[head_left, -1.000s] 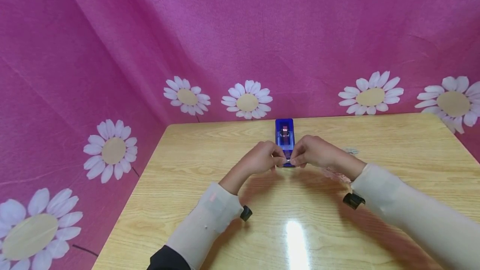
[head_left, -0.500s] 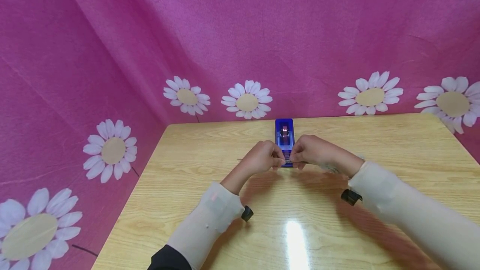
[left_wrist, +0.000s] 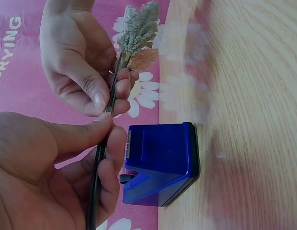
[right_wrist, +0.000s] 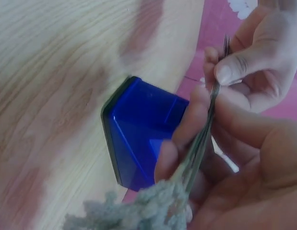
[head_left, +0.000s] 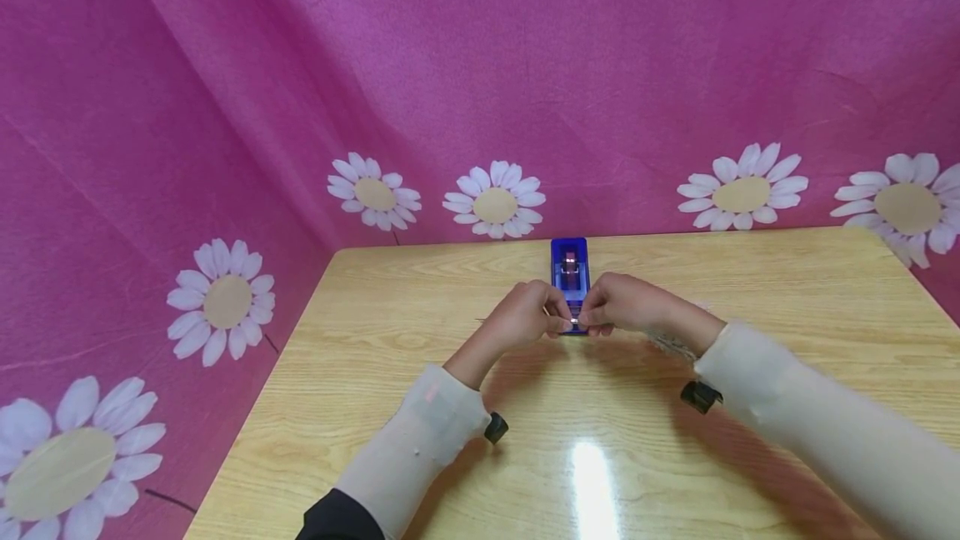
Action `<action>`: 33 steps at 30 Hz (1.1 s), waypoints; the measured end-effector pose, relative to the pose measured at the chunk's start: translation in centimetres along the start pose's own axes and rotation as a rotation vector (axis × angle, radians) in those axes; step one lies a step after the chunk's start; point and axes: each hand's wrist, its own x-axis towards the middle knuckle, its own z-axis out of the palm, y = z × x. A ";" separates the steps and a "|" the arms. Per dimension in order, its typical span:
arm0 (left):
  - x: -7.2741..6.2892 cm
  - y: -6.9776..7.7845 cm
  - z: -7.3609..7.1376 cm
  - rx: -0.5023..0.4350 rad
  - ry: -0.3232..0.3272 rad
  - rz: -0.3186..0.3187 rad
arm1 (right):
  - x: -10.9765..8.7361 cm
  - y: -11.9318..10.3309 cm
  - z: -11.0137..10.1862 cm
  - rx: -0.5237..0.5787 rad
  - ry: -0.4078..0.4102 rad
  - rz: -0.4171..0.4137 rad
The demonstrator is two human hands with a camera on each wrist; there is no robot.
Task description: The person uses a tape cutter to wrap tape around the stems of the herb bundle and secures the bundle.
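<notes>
Where the wooden table (head_left: 360, 423) ends at its far edge, a pink cloth (head_left: 525, 65) with white daisies rises behind, and a blue tape dispenser (head_left: 570, 277) stands near the middle of that edge. Seen from the head, the left hand (head_left: 528, 312) and the right hand (head_left: 622, 304) come together over the dispenser's near end, fingertips close, with a small shiny patch between them that is too small to make out. Both forearms, in pale sleeves (head_left: 817, 415), reach in from the table's near side, and a tuft of fluffy heads (head_left: 670, 346) shows beneath the right wrist. From the left wrist, both hands pinch one bundle of stems (left_wrist: 113, 87) between thumb and fingers, the left farther down the stalks and the right nearer the grey-green heads; a reddish-brown head (left_wrist: 143, 58) sits just beside these. The bundle is held up off the table, beside the dispenser, which rests upright on the tabletop. From the right wrist, the right hand's thumb and fingers clasp the stalks close to the heads, while the left hand nips them by their thin, dark ends; the dispenser stands just beyond the fingers.
</notes>
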 end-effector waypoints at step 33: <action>0.7 -0.4 0.6 0.025 0.033 -0.072 | 0.4 0.3 -0.5 -0.044 -0.104 -0.022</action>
